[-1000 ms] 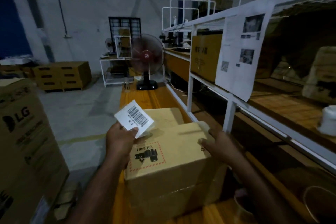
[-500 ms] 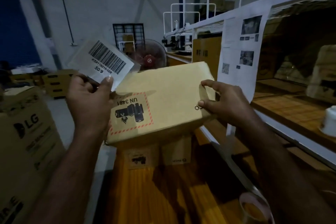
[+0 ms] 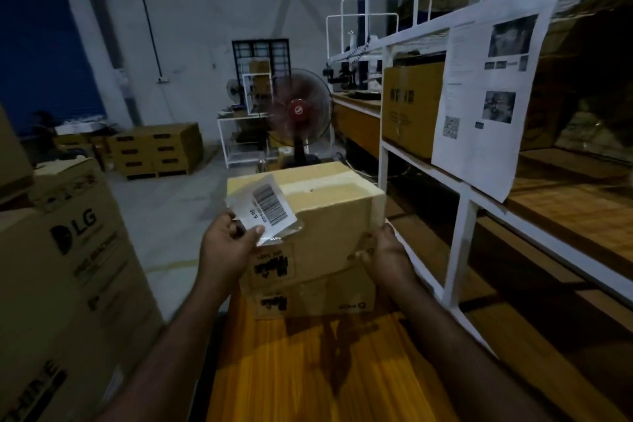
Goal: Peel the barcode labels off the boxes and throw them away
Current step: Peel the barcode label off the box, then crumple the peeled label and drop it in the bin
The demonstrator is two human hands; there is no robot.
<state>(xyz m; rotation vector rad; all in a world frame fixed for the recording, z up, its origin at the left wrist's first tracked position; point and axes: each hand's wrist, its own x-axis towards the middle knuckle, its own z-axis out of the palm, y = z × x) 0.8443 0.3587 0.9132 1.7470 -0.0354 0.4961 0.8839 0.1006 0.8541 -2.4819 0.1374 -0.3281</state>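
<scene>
Fingers and thumb of the left hand (image 3: 227,245) pinch the lower edge of a peeled label (image 3: 263,207), white with a barcode and backed by a crumpled clear film; the label stands up from the hand, tilted, in front of the upper left corner of the box (image 3: 322,216). Right hand (image 3: 385,255) grips the box at its near right lower corner, fingers curled against the front face and thumb on the side. Box: brown cardboard, taped along the top, a blurred black hazard mark on its front face, resting on a second box (image 3: 315,298) of like size. Both boxes stand on an orange wooden bench (image 3: 308,380). Left: a large LG carton (image 3: 68,271). Behind the boxes: a red fan (image 3: 299,111) and low cartons on the floor. Right: a white rack (image 3: 459,243) with wooden shelves and a printed sheet (image 3: 486,103) hanging from its upper rail.
</scene>
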